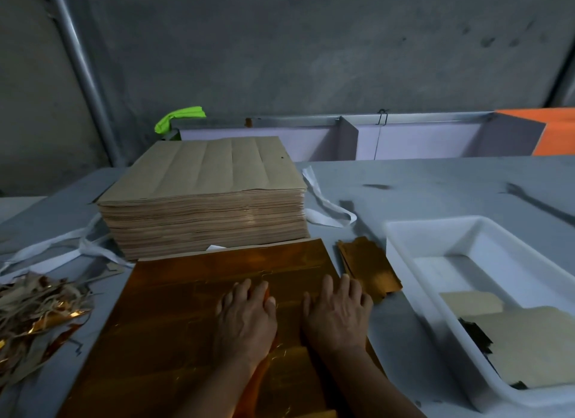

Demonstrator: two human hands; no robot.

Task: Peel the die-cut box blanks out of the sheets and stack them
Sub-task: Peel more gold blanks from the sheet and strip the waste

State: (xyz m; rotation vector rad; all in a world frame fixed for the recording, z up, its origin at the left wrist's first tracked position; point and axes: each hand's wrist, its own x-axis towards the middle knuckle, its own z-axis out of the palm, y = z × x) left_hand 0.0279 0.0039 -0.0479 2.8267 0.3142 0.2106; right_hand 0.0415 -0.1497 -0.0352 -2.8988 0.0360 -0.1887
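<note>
On the worktop [435, 184] the sheet [186, 308] lies flat under the left hand [245, 318] and right hand [337, 315], each grip spread and pinching nothing. It is probably best to pin the waste with one palm, peel slowly from a cut corner, then square up on the stack [367, 268] beside.

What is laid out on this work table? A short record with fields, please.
Work sheet: gold foil sheet, flat on grey table
Left hand: pressing flat on the sheet
Right hand: flat on the sheet's right side
Behind: tall stack of brown paper sheets
Right of sheet: small pile of gold foil blanks
Far right: white plastic tray holding beige card pieces
Left: heap of scrap strips
</note>
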